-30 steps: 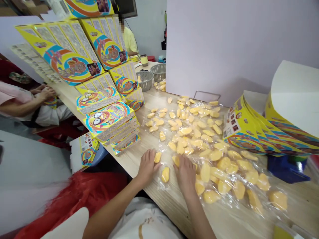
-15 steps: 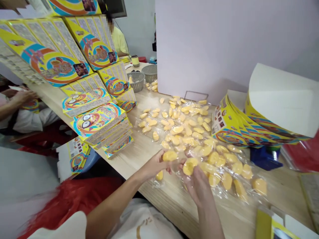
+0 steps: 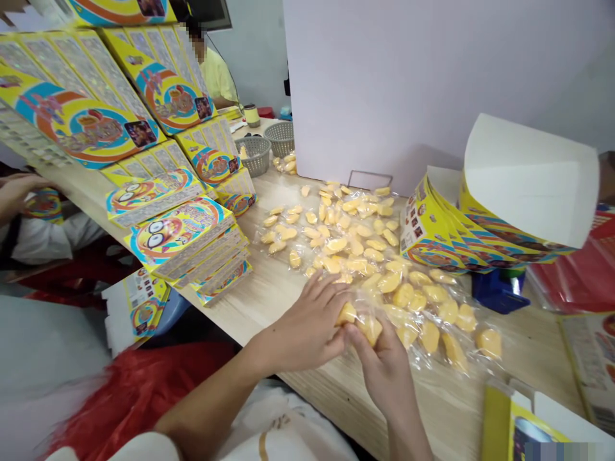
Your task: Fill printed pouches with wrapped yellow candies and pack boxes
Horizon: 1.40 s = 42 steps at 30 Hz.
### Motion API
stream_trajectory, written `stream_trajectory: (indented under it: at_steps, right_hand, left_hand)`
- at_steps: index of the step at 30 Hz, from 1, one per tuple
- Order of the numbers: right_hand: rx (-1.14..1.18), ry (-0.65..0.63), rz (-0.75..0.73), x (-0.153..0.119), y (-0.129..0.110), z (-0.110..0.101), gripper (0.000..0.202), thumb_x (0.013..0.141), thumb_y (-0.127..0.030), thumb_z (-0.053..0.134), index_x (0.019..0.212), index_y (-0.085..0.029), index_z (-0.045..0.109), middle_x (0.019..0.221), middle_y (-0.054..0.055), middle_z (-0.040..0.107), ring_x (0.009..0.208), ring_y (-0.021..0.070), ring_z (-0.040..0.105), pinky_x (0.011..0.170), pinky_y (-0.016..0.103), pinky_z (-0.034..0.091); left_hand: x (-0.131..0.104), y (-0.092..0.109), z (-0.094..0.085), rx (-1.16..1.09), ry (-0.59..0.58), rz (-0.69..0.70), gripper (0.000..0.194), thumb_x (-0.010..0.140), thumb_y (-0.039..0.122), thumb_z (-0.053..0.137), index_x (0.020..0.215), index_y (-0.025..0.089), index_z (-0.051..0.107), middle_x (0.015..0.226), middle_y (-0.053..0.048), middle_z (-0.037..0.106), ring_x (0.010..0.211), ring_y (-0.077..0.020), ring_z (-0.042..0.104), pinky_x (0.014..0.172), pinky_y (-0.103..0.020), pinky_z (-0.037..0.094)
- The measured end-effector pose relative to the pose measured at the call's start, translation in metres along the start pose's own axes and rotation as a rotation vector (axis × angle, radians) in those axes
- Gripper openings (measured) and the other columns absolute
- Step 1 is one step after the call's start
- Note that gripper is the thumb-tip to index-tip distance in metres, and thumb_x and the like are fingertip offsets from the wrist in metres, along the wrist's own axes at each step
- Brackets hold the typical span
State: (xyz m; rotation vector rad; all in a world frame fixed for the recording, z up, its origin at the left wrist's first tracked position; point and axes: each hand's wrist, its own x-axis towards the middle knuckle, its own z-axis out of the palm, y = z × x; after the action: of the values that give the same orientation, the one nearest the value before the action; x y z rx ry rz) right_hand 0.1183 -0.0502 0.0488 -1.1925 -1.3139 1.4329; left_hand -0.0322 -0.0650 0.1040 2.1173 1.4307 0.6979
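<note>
Over the front of the table my two hands meet around yellow pieces in clear plastic wrappers. My left hand (image 3: 307,323) is closed, its fingers bent over one wrapped yellow piece (image 3: 346,314). Thumb and fingers of my right hand (image 3: 387,368) pinch a second wrapped yellow piece (image 3: 369,330), pressed close beside the first. Part of each piece is hidden by the fingers. Just beyond lies a wide spread of similar wrapped yellow pieces (image 3: 389,282), some overlapping. What the yellow pieces are, I cannot tell.
Printed yellow boxes (image 3: 177,234) are stacked high on the left. Nested open cartons (image 3: 442,237) stand at the right over a blue holder (image 3: 500,291). Grey baskets (image 3: 254,157) sit at the back beside a white panel (image 3: 384,83). Other people work behind and at the left.
My hands have come together, the left moving right and turning palm down over its piece. The two wrapped pieces, held apart before, are now side by side. The view has shifted slightly.
</note>
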Motion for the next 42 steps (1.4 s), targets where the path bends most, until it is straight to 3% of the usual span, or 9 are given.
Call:
stream_trajectory:
  at_steps: [4, 9, 12, 16, 22, 28, 31, 35, 42]
  right_hand:
    - [0.180, -0.073, -0.013, -0.003, -0.011, -0.004, 0.026, 0.075, -0.036, 0.066, 0.097, -0.022, 0.062, 0.080, 0.002, 0.067, 0.073, 0.0176, 0.061, 0.079, 0.036, 0.048]
    - [0.557, -0.029, 0.010, -0.004, -0.026, -0.010, 0.019, 0.076, -0.033, 0.066, 0.093, -0.026, 0.064, 0.069, -0.002, 0.062, 0.057, 0.0119, 0.059, 0.065, 0.031, 0.051]
    - [0.614, -0.007, 0.079, -0.007, -0.034, -0.012, 0.018, 0.079, -0.032, 0.063, 0.095, -0.026, 0.062, 0.074, 0.001, 0.062, 0.062, 0.0140, 0.060, 0.060, 0.032, 0.053]
    - [0.670, -0.123, 0.039, -0.014, -0.047, -0.010, 0.019, 0.084, -0.040, 0.054, 0.088, -0.023, 0.061, 0.054, -0.003, 0.050, 0.041, 0.0095, 0.046, 0.040, 0.023, 0.041]
    - [0.601, -0.072, 0.038, -0.019, -0.056, -0.007, 0.021, 0.083, -0.037, 0.053, 0.069, -0.022, 0.058, 0.046, -0.003, 0.043, 0.039, 0.0109, 0.042, 0.038, 0.025, 0.038]
    - [0.505, -0.004, -0.025, -0.021, -0.045, -0.008, 0.019, 0.078, -0.040, 0.059, 0.068, -0.024, 0.055, 0.047, -0.005, 0.039, 0.038, 0.0111, 0.036, 0.036, 0.026, 0.032]
    - [0.475, 0.050, -0.086, -0.018, -0.038, -0.009, 0.017, 0.070, -0.033, 0.069, 0.069, -0.025, 0.054, 0.047, -0.006, 0.041, 0.041, 0.0112, 0.038, 0.040, 0.026, 0.035]
    - [0.473, 0.149, -0.106, -0.014, -0.028, -0.011, 0.023, 0.070, -0.022, 0.069, 0.060, -0.021, 0.048, 0.046, -0.009, 0.034, 0.041, 0.0078, 0.031, 0.040, 0.022, 0.029]
    - [0.460, 0.222, -0.070, 0.006, -0.010, -0.019, 0.046, 0.080, -0.039, 0.060, 0.050, -0.020, 0.030, 0.045, -0.009, 0.024, 0.040, 0.0060, 0.021, 0.038, 0.022, 0.019]
  left_hand:
    - [0.002, 0.000, 0.003, -0.617, -0.051, -0.137, 0.037, 0.084, 0.026, 0.048, 0.120, 0.017, 0.044, 0.099, -0.009, 0.060, 0.088, -0.0185, 0.058, 0.081, -0.036, 0.046]
    - [0.007, -0.009, -0.003, -1.480, 0.125, -0.117, 0.037, 0.076, 0.028, 0.054, 0.112, 0.018, 0.053, 0.081, -0.002, 0.060, 0.067, -0.0148, 0.059, 0.080, -0.037, 0.044]
    - [0.008, -0.005, -0.011, -1.676, 0.107, -0.089, 0.041, 0.078, 0.042, 0.056, 0.110, 0.017, 0.058, 0.076, 0.000, 0.056, 0.056, -0.0103, 0.054, 0.077, -0.036, 0.046]
    - [0.007, 0.008, -0.012, -1.718, 0.049, -0.034, 0.059, 0.079, 0.065, 0.044, 0.112, 0.018, 0.059, 0.073, -0.001, 0.055, 0.053, -0.0094, 0.052, 0.072, -0.033, 0.046]
    - [0.004, 0.026, -0.011, -1.637, -0.006, -0.115, 0.067, 0.075, 0.071, 0.041, 0.109, 0.016, 0.059, 0.072, -0.007, 0.060, 0.066, -0.0216, 0.061, 0.068, -0.034, 0.046]
    - [0.006, 0.030, -0.014, -1.783, -0.125, -0.100, 0.053, 0.070, 0.046, 0.060, 0.114, 0.016, 0.054, 0.086, -0.009, 0.059, 0.078, -0.0223, 0.060, 0.070, -0.032, 0.045]
    - [0.006, 0.019, -0.012, -1.747, -0.014, -0.085, 0.050, 0.068, 0.044, 0.062, 0.109, 0.015, 0.058, 0.075, -0.002, 0.049, 0.061, -0.0117, 0.050, 0.069, -0.030, 0.044]
    - [-0.003, -0.011, -0.013, -1.426, 0.268, -0.154, 0.051, 0.072, 0.057, 0.061, 0.102, 0.016, 0.060, 0.064, 0.005, 0.037, 0.048, -0.0046, 0.034, 0.053, -0.021, 0.036]
    - [-0.010, -0.054, -0.015, -1.124, 0.653, -0.449, 0.049, 0.068, 0.063, 0.061, 0.067, 0.017, 0.043, 0.050, 0.011, 0.027, 0.037, -0.0010, 0.020, 0.038, -0.014, 0.016]
